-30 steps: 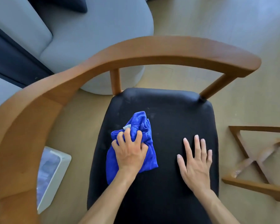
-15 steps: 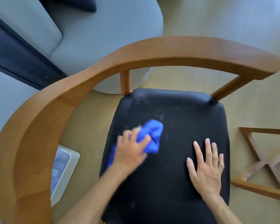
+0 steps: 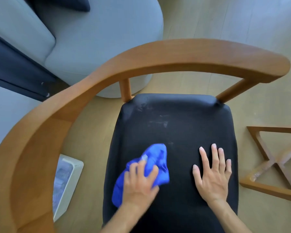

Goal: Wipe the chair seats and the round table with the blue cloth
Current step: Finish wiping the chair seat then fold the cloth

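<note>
A wooden armchair with a curved backrest (image 3: 175, 54) stands below me, its black seat (image 3: 183, 125) showing pale dusty smears near the back. My left hand (image 3: 139, 184) presses a bunched blue cloth (image 3: 156, 158) onto the front left part of the seat; the hand is motion-blurred. Flat on the seat's front right lies my right hand (image 3: 212, 175), fingers spread, holding nothing. The round table is not in view.
A grey upholstered sofa (image 3: 91, 39) with a dark cushion sits behind the chair at upper left. A white box-shaped bin (image 3: 69, 182) stands on the floor left of the seat. A wooden cross-shaped frame (image 3: 275, 165) lies on the floor at right.
My left hand has swept the blue cloth forward across the seat and back toward the front left. The right hand stays flat on the seat. The view has shifted slightly.
</note>
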Tool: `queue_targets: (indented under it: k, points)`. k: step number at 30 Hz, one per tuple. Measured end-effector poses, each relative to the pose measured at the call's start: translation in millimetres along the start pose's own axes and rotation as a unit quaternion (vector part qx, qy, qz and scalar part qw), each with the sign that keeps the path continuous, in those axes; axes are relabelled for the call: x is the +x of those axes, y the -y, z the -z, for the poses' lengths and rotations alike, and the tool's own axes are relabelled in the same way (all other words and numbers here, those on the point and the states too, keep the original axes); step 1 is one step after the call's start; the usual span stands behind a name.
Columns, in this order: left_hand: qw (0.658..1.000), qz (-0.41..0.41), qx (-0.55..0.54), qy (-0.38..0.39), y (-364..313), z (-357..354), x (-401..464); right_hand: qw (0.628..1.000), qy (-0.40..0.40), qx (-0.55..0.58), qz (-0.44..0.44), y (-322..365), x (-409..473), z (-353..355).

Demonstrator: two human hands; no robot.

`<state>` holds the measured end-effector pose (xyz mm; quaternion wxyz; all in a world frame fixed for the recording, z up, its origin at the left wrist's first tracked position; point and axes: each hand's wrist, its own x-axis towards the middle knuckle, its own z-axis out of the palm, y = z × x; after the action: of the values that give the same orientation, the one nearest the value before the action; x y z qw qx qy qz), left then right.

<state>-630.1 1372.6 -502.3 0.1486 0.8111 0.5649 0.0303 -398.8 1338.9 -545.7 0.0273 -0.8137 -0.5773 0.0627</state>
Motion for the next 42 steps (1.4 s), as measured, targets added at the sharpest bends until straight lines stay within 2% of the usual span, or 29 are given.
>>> queue_targets:
  k: [2, 4, 8, 11, 14, 19, 23, 26, 28, 31, 33, 37, 42]
  points:
    - [0.998, -0.061, -0.012, 0.023, -13, -5, -8, 1.0, 0.002, 0.001, -0.002, 0, 0, 0]
    - [0.997, -0.073, -0.008, -0.009, -5, -2, 17, 1.0, -0.002, 0.0, -0.001, -1, 1, 0]
    - [0.997, 0.036, 0.037, -0.057, 1, 13, 122, 1.0, -0.015, -0.004, 0.007, 0, 1, -1]
    - [0.994, 0.052, 0.07, -0.067, -6, 16, 218, 0.999, -0.034, -0.003, 0.013, -3, -1, -6]
    - [0.993, 0.061, 0.091, -0.045, -9, 12, 244, 0.999, -0.048, 0.005, 0.018, -4, 2, -9]
    - [0.991, -0.106, 0.076, -0.023, -33, 8, 130, 0.999, -0.037, 0.01, 0.014, -4, 0, -5]
    - [0.967, -0.24, 0.034, 0.081, -39, -4, 19, 1.0, -0.024, 0.015, 0.007, -2, 2, 1]
    - [0.947, -0.317, 0.027, 0.043, -23, -4, 9, 0.999, -0.031, 0.014, 0.009, -1, 2, 0]
    - [0.963, -0.267, 0.04, 0.0, -14, 7, 60, 0.999, -0.034, 0.02, 0.012, -1, 2, -1]
    - [0.992, -0.072, 0.094, -0.053, 16, 34, 171, 0.999, -0.04, 0.024, 0.011, -3, 2, -5]
    - [0.993, 0.016, 0.113, -0.04, 39, 43, 223, 0.998, -0.049, 0.025, 0.016, -2, 1, -6]
    - [0.992, 0.039, 0.108, -0.046, 42, 31, 224, 0.998, -0.053, 0.029, 0.019, -4, 2, -10]
    - [0.993, -0.043, 0.11, -0.026, 18, 31, 138, 0.999, -0.022, 0.024, 0.014, -3, 3, -6]
